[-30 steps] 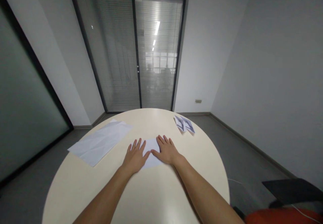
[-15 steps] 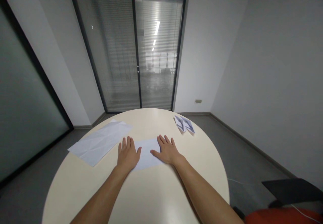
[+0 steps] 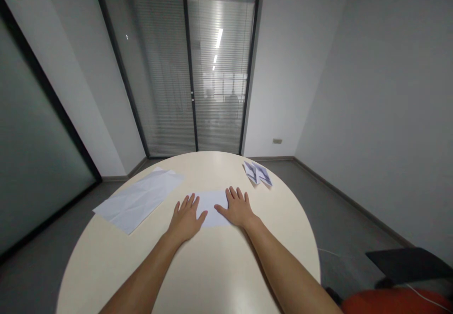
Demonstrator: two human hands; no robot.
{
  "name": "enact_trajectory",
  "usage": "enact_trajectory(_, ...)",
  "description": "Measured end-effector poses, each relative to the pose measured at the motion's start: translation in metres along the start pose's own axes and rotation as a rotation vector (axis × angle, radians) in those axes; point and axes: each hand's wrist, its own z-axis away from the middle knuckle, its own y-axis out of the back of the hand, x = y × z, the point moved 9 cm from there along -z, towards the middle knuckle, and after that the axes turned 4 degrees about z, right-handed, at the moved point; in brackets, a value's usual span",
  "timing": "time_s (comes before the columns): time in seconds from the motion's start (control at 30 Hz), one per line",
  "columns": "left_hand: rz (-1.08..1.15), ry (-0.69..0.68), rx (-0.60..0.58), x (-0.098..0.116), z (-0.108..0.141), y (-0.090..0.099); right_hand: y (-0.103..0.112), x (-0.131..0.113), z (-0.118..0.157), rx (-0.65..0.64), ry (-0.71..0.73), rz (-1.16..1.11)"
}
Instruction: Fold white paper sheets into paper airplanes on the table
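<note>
A small white sheet of paper [image 3: 213, 210] lies flat on the round table [image 3: 198, 276] between my hands. My left hand [image 3: 187, 217] rests palm down over its left edge, fingers spread and thumb pointing inward. On the right edge my right hand [image 3: 238, 208] lies flat too, its fingers apart and its thumb on the sheet. The parts of the paper beneath both palms are hidden.
Creased larger white sheets [image 3: 139, 198] lie at the table's left side. A folded paper piece with dark printing [image 3: 257, 172] stands near the far right edge. A chair with a red seat [image 3: 392, 302] is at lower right. Glass doors [image 3: 177, 69] stand beyond.
My left hand has shifted right and turned slightly inward. My right hand has moved a little right. The small sheet now lies straighter and slightly farther from me.
</note>
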Motion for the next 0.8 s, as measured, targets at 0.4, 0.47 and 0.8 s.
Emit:
enact_trajectory(0.4, 0.026, -0.120, 0.147, 0.009, -0.002, 0.015, -0.002, 0.003, -0.004, 0.021, -0.014, -0.004)
enact_trajectory(0.47, 0.067, -0.214, 0.090, 0.024, 0.002, 0.013, 0.000, 0.003, -0.005, 0.036, -0.024, -0.004)
enact_trajectory(0.8, 0.060, -0.147, -0.028, 0.014, -0.001, -0.001, 0.021, -0.032, 0.007, 0.126, 0.379, -0.097)
